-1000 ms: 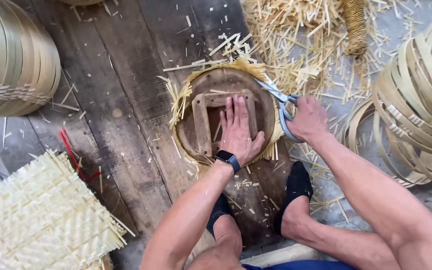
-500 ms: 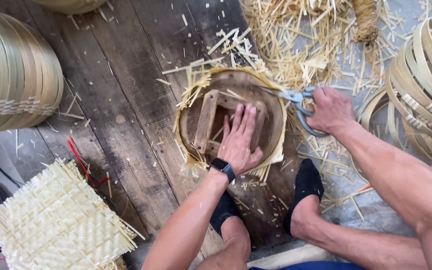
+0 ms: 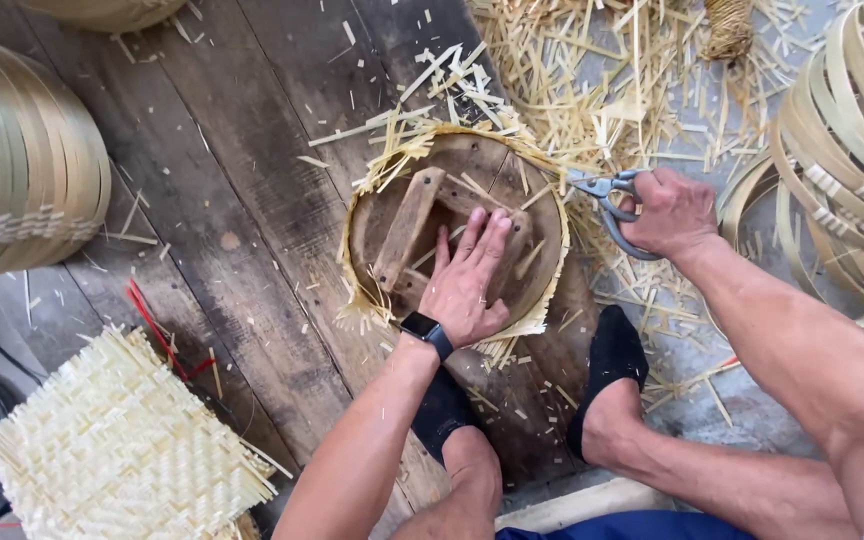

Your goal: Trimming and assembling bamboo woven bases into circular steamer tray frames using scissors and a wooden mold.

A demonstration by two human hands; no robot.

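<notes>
A: Over on the left, a woven bamboo mat [image 3: 117, 445] lies well apart. Centre now: the left hand [image 3: 467, 285], fingers spread, presses flat on the round wooden form [image 3: 452, 235] inside the basket rim [image 3: 552, 280].

B: Good, firm weight there should stop the form from turning (the frayed strip ends stick out all round it).

A: At the right edge, the right hand [image 3: 672, 212] is clamped on the scissors [image 3: 602, 195], blades at the rim.

B: Best to snip close, flush with the edge.
</notes>
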